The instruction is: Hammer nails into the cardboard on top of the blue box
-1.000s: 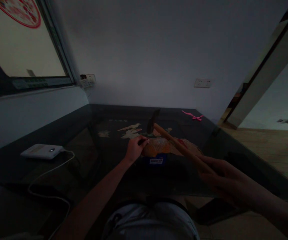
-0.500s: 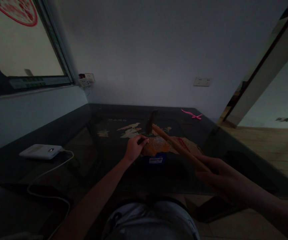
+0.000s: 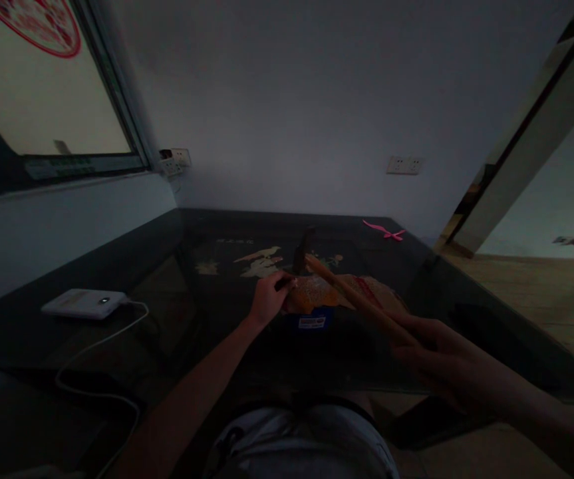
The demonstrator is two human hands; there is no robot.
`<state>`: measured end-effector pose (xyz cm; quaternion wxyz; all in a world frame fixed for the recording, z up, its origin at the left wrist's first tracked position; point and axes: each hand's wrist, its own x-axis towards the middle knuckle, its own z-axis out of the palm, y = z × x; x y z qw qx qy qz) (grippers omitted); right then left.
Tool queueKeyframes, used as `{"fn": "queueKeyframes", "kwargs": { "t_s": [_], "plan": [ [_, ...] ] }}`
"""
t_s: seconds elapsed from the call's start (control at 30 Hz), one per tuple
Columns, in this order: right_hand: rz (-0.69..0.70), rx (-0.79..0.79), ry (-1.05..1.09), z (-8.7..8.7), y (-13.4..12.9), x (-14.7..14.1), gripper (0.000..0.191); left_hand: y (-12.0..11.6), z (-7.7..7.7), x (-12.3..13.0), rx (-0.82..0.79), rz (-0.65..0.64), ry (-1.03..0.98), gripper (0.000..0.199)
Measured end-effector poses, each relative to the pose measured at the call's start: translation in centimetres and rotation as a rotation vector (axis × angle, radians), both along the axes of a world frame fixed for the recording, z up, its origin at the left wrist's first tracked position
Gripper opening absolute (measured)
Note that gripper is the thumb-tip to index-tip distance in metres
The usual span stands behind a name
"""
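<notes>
Packet point(image 3: 316, 291) on table point(image 3: 207, 226), near middle. Label point(image 3: 311, 322) at packet's near side. Hammer point(image 3: 349, 293) over packet, handle slanting to near right. Bird picture point(image 3: 263, 266) on table, behind packet. Power bank point(image 3: 84, 303) at left on table, cord point(image 3: 92, 393) from its right end. Ribbon point(image 3: 391, 235) at back right. Wall point(image 3: 287, 100) behind table, left socket point(image 3: 181, 158), right socket point(image 3: 405, 165) on it.

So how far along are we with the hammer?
Done: the orange piece looks set on the blue item, with the left hand at its left edge. In hand: the right hand holds the hammer, its head near the left fingertips. Left, I'd judge: any remaining blows, then setting the hammer down. Too dark to tell whether a blow has landed or what the left fingers pinch.
</notes>
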<state>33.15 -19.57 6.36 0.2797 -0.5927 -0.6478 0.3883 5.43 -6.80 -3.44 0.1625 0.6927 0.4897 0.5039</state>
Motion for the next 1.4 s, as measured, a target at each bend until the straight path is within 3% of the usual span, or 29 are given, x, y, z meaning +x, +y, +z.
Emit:
{"fn": "queueKeyframes", "kwargs": {
  "t_s": [0.13,0.37,0.67,0.9,1.1,1.27,1.4],
  "plan": [
    [0.022,0.056,0.015,0.23,0.02,0.23,0.059,-0.2,0.25,0.03,0.015,-0.013,-0.02,0.007],
    [0.011,-0.021,-0.007,-0.11,-0.04,0.17,0.062,-0.11,0.25,0.06,0.0,-0.002,-0.022,0.006],
    [0.001,-0.008,-0.052,-0.3,0.07,0.35,0.063,-0.05,0.15,0.02,-0.014,0.004,-0.021,0.005],
    [0.087,0.022,-0.031,0.29,0.15,0.1,0.064,0.16,-0.06,0.04,0.019,-0.014,-0.032,0.008],
    [0.022,-0.005,-0.018,-0.13,-0.05,0.47,0.059,0.2,-0.11,-0.03,-0.009,-0.005,-0.031,0.005],
    [0.074,-0.06,0.011,0.01,-0.16,0.22,0.068,0.16,-0.12,0.01,0.007,-0.015,-0.051,0.007],
    [0.039,-0.04,-0.007,0.02,0.01,0.01,0.063,0.08,-0.08,-0.06,-0.005,-0.006,-0.016,0.008]
  ]
}}
